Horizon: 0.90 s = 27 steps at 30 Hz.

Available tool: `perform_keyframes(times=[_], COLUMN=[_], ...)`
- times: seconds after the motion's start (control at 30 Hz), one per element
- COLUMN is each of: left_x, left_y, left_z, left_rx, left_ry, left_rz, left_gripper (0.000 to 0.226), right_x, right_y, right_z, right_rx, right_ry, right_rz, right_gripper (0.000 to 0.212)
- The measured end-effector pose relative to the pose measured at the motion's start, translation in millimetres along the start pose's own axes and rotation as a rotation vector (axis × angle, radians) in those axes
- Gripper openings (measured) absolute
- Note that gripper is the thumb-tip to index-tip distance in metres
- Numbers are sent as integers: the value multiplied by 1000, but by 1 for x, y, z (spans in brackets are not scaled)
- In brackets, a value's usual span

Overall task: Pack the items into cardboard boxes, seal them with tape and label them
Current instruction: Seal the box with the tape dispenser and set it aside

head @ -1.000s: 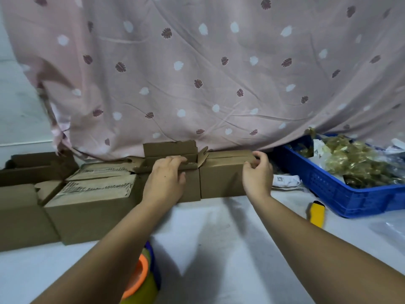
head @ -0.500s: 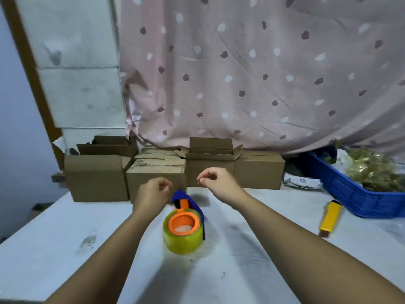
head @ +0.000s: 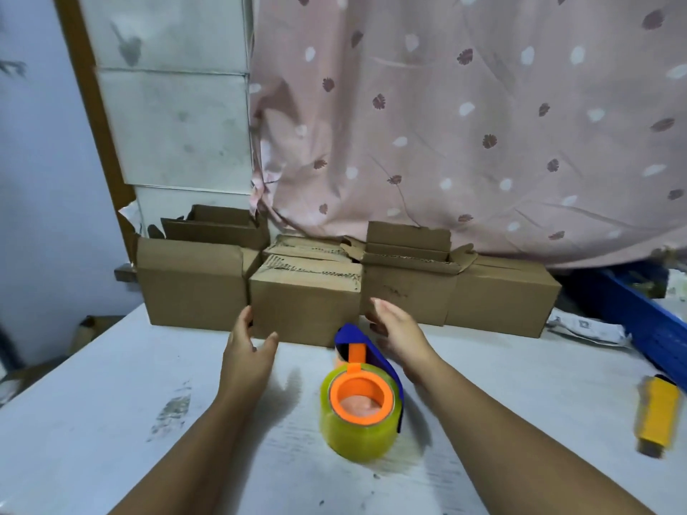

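Nearest, towards the middle of the near edge of the table point(head: 111, 403), a tape dispenser point(head: 360, 414) lies with its yellowish roll on an orange core and its blue handle pointing away; a yellow utility knife point(head: 656, 416) lies by the right edge. Beyond the roll the left hand point(head: 247, 353) and right hand point(head: 399, 330) are spread wide and hold nothing, one at each lower corner of a closed cardboard box point(head: 305, 304); the fingertips are at its sides, but I cannot tell whether they press it. That box stands in front of a row along the far edge, with a plain box point(head: 193, 284) to its left, an open-flapped box point(head: 407, 288) to its right and another box point(head: 502, 295) further right.

The step looks like fetching a packed box for sealing; next, both palms would need to close on its sides and draw it towards the near edge, past or beside the dispenser.

No brand or label reads; a dark scribble on the open-flapped box and print on a white packet point(head: 583, 327) beside the blue crate point(head: 647, 317) are too blurred; a dotted pink curtain point(head: 483, 124) hangs behind.
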<state>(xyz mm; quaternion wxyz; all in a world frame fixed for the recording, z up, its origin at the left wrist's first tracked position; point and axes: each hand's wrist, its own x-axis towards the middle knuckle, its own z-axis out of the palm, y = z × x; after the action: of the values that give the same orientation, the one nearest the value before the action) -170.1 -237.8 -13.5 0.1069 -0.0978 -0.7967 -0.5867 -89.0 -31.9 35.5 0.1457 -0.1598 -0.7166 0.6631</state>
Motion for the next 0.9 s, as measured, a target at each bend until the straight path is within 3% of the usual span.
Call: perform_keyframes(times=[0.1,0.27,0.37,0.5,0.73,0.83,0.9], left_x=[7,15,15,12,2,-2,-6], left_y=[-8,-14,-12,-8,0,5,10], left_z=[0,1,0,-2,-4,-3,-3], left_rx=[-73,-105,-159,-101,61,34,3], left_ry=[-11,-11,-41,-67,-139,-101,-21], left_rz=[-42,-91,-82,-64,-60,-31,15], left_gripper=[62,54,64,66,72,71,55], right_x=[-1,3,3,7,4,0,-2], right_y=[14,32,40,47,49,46,44], right_z=[0,1,-1,-5,-5,-4,-3], right_rx=[79,79,-8,-157,-60,-110,-150], right_ry=[-80,-17,-5,-3,-5,36,57], right_rz=[2,-18,-52,-105,-109,-139,-159], right_gripper=[25,39,37,32,45,29,23])
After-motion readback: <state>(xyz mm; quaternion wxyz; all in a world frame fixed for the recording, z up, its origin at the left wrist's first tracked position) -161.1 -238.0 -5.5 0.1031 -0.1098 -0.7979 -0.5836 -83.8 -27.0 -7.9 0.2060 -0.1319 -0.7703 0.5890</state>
